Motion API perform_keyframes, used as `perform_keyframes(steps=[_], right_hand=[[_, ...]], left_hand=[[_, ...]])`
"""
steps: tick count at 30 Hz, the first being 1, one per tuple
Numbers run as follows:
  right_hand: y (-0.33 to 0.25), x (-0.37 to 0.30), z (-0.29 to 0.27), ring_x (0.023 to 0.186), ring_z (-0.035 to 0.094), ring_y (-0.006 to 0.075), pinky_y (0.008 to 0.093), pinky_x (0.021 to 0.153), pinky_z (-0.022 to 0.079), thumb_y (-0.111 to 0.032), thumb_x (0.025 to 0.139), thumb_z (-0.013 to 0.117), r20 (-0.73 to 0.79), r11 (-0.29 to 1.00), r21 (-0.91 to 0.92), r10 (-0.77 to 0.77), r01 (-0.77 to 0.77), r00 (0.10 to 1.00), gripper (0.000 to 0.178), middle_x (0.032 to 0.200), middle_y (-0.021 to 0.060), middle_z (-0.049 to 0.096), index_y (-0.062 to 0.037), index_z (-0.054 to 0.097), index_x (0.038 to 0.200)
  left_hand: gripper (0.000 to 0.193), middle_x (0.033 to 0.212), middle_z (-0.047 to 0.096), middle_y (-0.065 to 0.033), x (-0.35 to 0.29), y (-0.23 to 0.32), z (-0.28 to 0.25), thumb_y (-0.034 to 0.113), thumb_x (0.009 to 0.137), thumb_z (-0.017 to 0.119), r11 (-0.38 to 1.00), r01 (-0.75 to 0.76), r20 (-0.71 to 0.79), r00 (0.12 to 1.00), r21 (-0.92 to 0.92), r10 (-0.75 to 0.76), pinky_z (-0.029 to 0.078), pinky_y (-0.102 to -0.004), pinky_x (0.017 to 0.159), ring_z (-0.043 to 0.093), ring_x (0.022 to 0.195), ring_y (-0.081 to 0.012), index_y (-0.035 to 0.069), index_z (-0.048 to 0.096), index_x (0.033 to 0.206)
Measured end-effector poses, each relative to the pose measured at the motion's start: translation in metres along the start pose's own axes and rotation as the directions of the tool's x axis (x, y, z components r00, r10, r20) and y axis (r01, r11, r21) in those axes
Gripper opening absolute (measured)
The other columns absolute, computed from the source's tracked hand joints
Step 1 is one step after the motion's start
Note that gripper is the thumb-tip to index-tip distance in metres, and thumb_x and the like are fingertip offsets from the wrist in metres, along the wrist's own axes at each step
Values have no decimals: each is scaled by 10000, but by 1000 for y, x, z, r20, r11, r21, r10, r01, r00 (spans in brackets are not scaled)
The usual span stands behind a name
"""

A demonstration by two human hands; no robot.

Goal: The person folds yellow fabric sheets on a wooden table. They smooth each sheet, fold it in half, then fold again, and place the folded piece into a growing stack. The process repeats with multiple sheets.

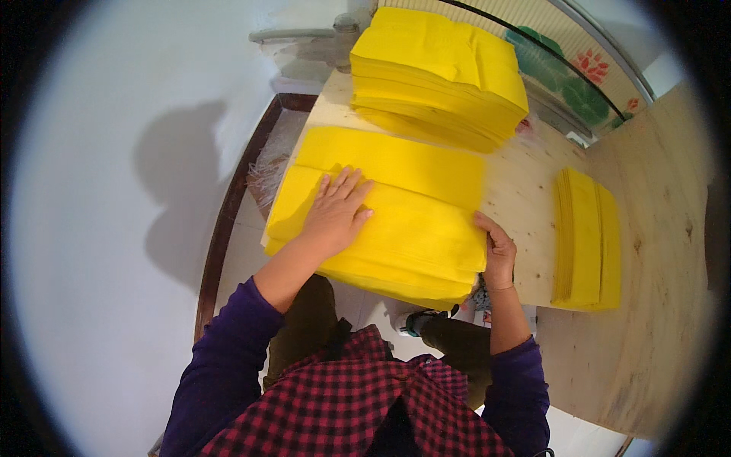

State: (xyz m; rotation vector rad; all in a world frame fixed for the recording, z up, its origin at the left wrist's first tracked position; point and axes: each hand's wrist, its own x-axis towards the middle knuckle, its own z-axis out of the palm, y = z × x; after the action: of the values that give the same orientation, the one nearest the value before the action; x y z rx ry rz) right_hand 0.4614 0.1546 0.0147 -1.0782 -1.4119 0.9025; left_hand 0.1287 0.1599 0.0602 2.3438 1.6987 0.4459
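In front of me a stack of folded yellow felt-like cloth (415, 232) lies at the near edge of the wooden table. My left hand (335, 209) rests flat on its top, fingers stretched out and a little apart. At the stack's right end, my right hand (496, 247) grips the corner with curled fingers; some fingertips are hidden behind the cloth. Just beyond the front stack, a flat yellow cloth panel (396, 156) extends partly beneath it.
A tall yellow cloth pile (434, 76) stands at the table's far side. Another folded yellow bundle (585, 240) lies to the right on the wooden tabletop (525, 183). A white wall (99, 228) rises at the left, with clear plastic wrapping (266, 171) beside the table.
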Motion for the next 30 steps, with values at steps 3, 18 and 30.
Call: perform_keyframes(steps=[3, 18, 30], right_hand=[[-13, 0, -9, 1131, 564, 208, 311, 955, 450, -101, 961, 515, 9, 999, 33, 13, -13, 1000, 256, 1233, 102, 613, -24, 640, 1171], [-69, 0, 21, 1470, 69, 248, 350, 1184, 58, -495, 1028, 168, 41, 803, 398, 468, -444, 883, 686, 1590, 131, 90, -9, 117, 1509], [-89, -5, 37, 1445, 153, 270, 344, 1162, 133, -563, 996, 247, 126, 866, 291, 387, -407, 913, 765, 1566, 166, 160, 2, 149, 1503]], left_hand=[[490, 1503, 339, -141, 0, -2, 3, 313, 965, 478, 1000, -17, -32, 999, -7, 17, 105, -458, 1179, 231, 1431, -285, 95, 425, 1401], [489, 1478, 374, -156, 1, -2, -4, 295, 956, 500, 998, -61, -39, 997, 21, 62, 127, -479, 1170, 268, 1412, -305, 78, 438, 1389], [499, 1489, 358, -161, -1, 0, -4, 308, 961, 494, 997, -62, -5, 998, 40, 62, 125, -480, 1171, 261, 1416, -309, 82, 425, 1400]])
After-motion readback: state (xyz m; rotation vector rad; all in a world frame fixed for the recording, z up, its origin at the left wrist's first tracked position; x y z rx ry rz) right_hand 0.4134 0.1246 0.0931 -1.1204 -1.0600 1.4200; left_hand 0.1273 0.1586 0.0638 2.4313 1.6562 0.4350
